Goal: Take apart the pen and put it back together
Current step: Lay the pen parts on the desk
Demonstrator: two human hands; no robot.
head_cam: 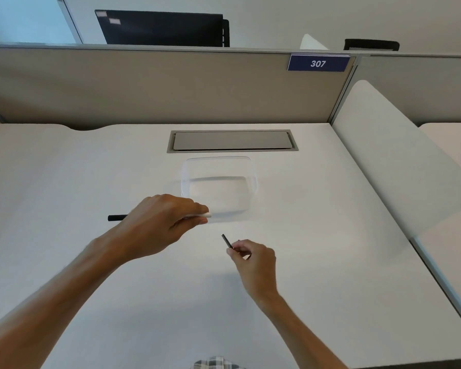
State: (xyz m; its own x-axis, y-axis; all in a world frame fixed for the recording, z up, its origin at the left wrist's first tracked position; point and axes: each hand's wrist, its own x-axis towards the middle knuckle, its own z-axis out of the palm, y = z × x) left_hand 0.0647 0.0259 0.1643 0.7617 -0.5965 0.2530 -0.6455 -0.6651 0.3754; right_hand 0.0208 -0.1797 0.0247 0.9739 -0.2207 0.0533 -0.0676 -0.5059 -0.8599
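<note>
A scrap of checked cloth (218,363) shows at the bottom edge, nearest the camera. Two bare forearms reach out over a smooth, matte white desk (317,262). The right hand (253,258) pinches a thin, dark, straight rod, the pen refill (226,241), between thumb and fingertips; its free end slants up and to the left, above the desk surface. Farther out, the left hand (160,222) is closed around the pen barrel (117,217), which lies level: a black, round, matte end sticks out to the left of the fist, and a pale, whitish tip pokes out past the fingertips on the right. That tip sits just in front of a clear plastic tray (252,179), square with rounded corners and glossy walls. Beyond the tray a grey rectangular cable hatch (232,141) is set flush into the desk. A beige fabric partition (157,86) rises behind, carrying a blue sign (317,63) reading 307, and a black monitor (160,27) shows over its top.
</note>
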